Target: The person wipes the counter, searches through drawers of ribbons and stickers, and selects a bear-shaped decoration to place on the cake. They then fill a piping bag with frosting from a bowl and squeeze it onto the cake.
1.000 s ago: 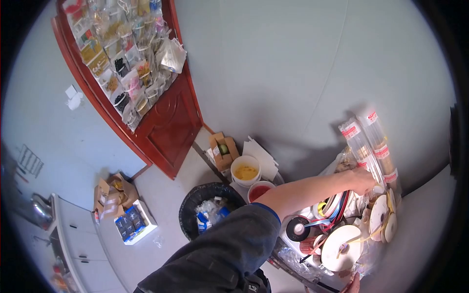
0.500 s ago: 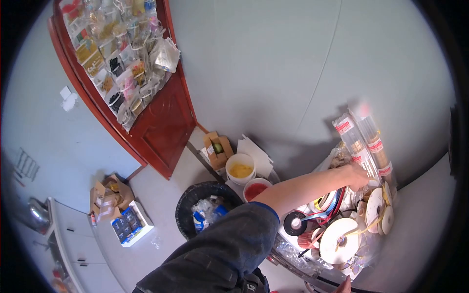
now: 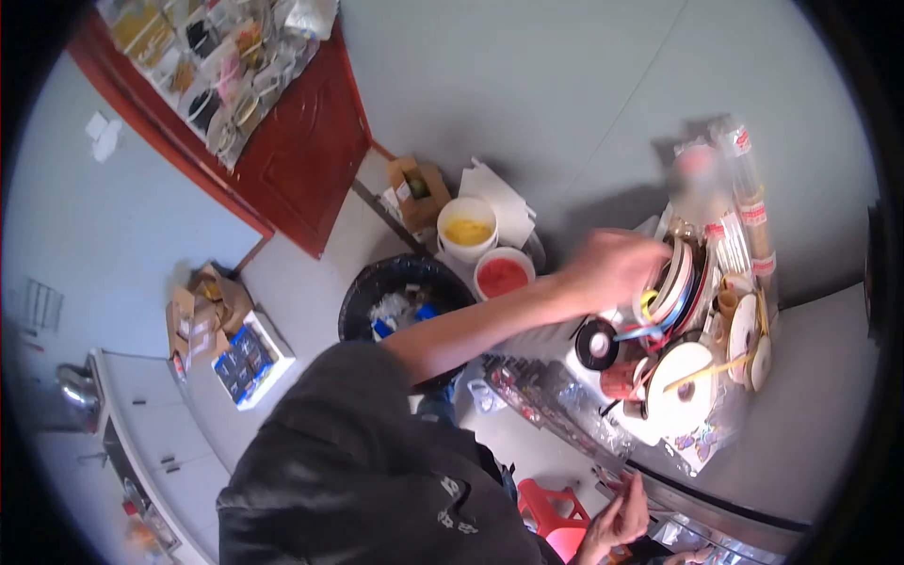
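My left hand (image 3: 612, 268) is blurred with motion and stretched out over a cluttered table. It is at a stack of upright ribbon spools (image 3: 680, 281), and I cannot tell whether its fingers grip one. Just beyond stand clear plastic tubes with red labels (image 3: 744, 202). Below them lie a black tape roll (image 3: 596, 343) and large white ribbon reels (image 3: 680, 388). My right hand (image 3: 620, 516) is low at the bottom edge, fingers loosely curled, with nothing visible in it.
On the floor are a black bin (image 3: 391, 292), a yellow-filled tub (image 3: 468, 227), a red-filled tub (image 3: 503, 274) and cardboard boxes (image 3: 209, 311). A red door (image 3: 301, 141) hung with small bags is at upper left. A red stool (image 3: 554, 513) stands beside the table edge (image 3: 716, 508).
My left hand has pulled back from the clear tubes towards the upright spools. The view has tilted, and my right hand has come further into view at the bottom.
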Available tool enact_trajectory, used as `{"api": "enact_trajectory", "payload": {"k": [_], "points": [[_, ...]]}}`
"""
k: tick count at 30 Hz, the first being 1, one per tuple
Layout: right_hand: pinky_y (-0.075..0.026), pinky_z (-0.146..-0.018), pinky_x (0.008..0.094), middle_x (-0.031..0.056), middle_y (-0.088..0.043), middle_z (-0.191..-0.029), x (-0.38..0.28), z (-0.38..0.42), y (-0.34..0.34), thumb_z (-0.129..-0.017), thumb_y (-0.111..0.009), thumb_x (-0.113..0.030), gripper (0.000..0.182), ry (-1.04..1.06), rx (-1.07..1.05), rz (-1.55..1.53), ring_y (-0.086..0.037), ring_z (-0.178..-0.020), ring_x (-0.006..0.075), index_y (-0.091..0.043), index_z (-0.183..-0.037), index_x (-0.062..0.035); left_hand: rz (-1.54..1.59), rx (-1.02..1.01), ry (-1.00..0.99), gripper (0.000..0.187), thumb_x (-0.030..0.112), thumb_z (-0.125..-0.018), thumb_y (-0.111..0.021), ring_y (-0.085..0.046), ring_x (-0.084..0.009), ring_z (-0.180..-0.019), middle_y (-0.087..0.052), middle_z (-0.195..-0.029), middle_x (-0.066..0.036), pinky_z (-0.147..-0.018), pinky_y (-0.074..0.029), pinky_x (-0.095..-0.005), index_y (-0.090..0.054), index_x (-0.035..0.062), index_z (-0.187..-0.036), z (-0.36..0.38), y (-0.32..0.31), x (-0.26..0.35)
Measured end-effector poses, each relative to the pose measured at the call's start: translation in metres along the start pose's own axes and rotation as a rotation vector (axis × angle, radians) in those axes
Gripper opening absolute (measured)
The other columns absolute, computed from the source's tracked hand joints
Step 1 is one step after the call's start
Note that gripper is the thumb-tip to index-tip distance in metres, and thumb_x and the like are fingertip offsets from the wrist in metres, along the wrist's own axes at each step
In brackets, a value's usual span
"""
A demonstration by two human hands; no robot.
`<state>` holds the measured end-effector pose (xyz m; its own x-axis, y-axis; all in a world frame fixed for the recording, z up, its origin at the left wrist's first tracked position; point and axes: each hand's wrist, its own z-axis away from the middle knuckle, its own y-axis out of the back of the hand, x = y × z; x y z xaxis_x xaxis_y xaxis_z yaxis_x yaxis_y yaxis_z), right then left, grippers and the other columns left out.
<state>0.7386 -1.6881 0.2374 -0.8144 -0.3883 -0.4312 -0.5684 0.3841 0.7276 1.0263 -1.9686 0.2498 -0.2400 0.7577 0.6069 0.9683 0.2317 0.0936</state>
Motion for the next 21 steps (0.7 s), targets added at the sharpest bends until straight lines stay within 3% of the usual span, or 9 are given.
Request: {"api": "enact_trajectory", "payload": {"k": [2, 5, 6, 9, 11, 12, 13, 17, 21], "points": [[-0.059, -0.062, 0.0336, 0.0192, -0.076, -0.086, -0.017, 0.005, -0.011, -0.094, -0.059, 0.010, 0.032, 0.023, -0.083, -0.161, -0.074, -0.066, 0.0245, -0.069, -0.124, 0.0089, -0.058, 0.044, 0.552, 0.021, 0.007, -0.095, -0.067, -0.075, -0.0298, -0.085, -0.076, -0.100, -0.016, -0.073, -0.059, -0.0346, -0.074, 0.0071, -0.115, 0.100, 0.066, -0.019], [-0.055, -0.052, 0.0321, 0.0135, -0.073, -0.071, -0.034, 0.013, -0.033, -0.091, -0.063, 0.009, 0.026, 0.173, -0.172, -0.320, -0.070, -0.054, 0.0213, -0.073, -0.114, 0.0048, -0.749, -0.197, 0.703, 0.028, 0.017, -0.095, -0.059, -0.070, -0.0405, -0.096, -0.074, -0.106, -0.019, -0.084, -0.057, -0.0485, -0.071, 0.0091, -0.119, 0.316, 0.192, -0.004], [-0.054, -0.051, 0.0314, 0.0129, -0.073, -0.070, -0.041, 0.018, -0.038, -0.090, -0.064, 0.009, 0.025, 0.171, -0.229, -0.387, -0.070, -0.054, 0.0207, -0.074, -0.113, 0.0046, -0.992, -0.615, 0.934, 0.032, 0.019, -0.094, -0.059, -0.071, -0.0395, -0.096, -0.073, -0.105, -0.020, -0.084, -0.057, -0.0498, -0.068, 0.0093, -0.123, 0.407, 0.234, 0.012], [-0.053, -0.050, 0.0297, 0.0104, -0.071, -0.066, -0.057, 0.026, -0.055, -0.088, -0.067, 0.008, 0.023, 0.184, -0.370, -0.529, -0.069, -0.052, 0.0188, -0.075, -0.108, 0.0040, -0.958, -1.051, 1.541, 0.036, 0.019, -0.088, -0.064, -0.070, -0.0379, -0.106, -0.073, -0.107, -0.021, -0.089, -0.055, -0.0560, -0.068, 0.0069, -0.121, 0.641, 0.308, 0.170], [-0.052, -0.050, 0.0292, 0.0079, -0.068, -0.061, -0.075, 0.028, -0.064, -0.084, -0.070, 0.009, 0.022, 0.236, -0.426, -0.540, -0.068, -0.051, 0.0177, -0.076, -0.105, 0.0035, -0.850, -0.893, 1.912, 0.030, 0.023, -0.084, -0.069, -0.068, -0.0394, -0.111, -0.074, -0.110, -0.017, -0.091, -0.055, -0.0553, -0.073, 0.0070, -0.109, 0.735, 0.304, 0.294], [-0.052, -0.049, 0.0281, 0.0082, -0.069, -0.062, -0.084, 0.027, -0.068, -0.086, -0.069, 0.009, 0.020, 0.241, -0.416, -0.598, -0.067, -0.051, 0.0163, -0.076, -0.105, 0.0039, -0.599, -0.847, 1.794, 0.028, 0.026, -0.085, -0.071, -0.070, -0.0397, -0.106, -0.074, -0.108, -0.016, -0.089, -0.056, -0.0536, -0.075, 0.0074, -0.105, 0.833, 0.317, 0.344], [-0.051, -0.048, 0.0269, 0.0085, -0.069, -0.062, -0.094, 0.025, -0.074, -0.089, -0.069, 0.008, 0.019, 0.252, -0.403, -0.657, -0.067, -0.051, 0.0149, -0.077, -0.105, 0.0044, -0.417, -0.703, 2.263, 0.023, 0.025, -0.086, -0.070, -0.073, -0.0373, -0.100, -0.076, -0.102, -0.017, -0.085, -0.058, -0.0505, -0.078, 0.0082, -0.101, 0.728, 0.283, 0.391], [-0.051, -0.047, 0.0255, 0.0087, -0.070, -0.065, -0.140, 0.026, -0.093, -0.093, -0.067, 0.006, 0.017, 0.150, -0.440, -0.790, -0.065, -0.052, 0.0119, -0.077, -0.107, 0.0061, -0.406, -0.476, 2.273, 0.021, 0.023, -0.087, -0.070, -0.073, -0.0371, -0.099, -0.076, -0.103, -0.017, -0.086, -0.058, -0.0504, -0.078, 0.0089, -0.099, 0.778, 0.244, 0.477], [-0.050, -0.049, 0.0242, 0.0070, -0.068, -0.067, -0.200, 0.040, -0.129, -0.101, -0.063, -0.001, 0.018, -0.119, -0.651, -0.876, -0.061, -0.054, 0.0093, -0.074, -0.113, 0.0050, -0.749, -0.194, 1.980, 0.018, 0.021, -0.088, -0.069, -0.073, -0.0369, -0.098, -0.076, -0.103, -0.018, -0.087, -0.057, -0.0502, -0.079, 0.0095, -0.097, 0.810, 0.260, 0.419]]}}
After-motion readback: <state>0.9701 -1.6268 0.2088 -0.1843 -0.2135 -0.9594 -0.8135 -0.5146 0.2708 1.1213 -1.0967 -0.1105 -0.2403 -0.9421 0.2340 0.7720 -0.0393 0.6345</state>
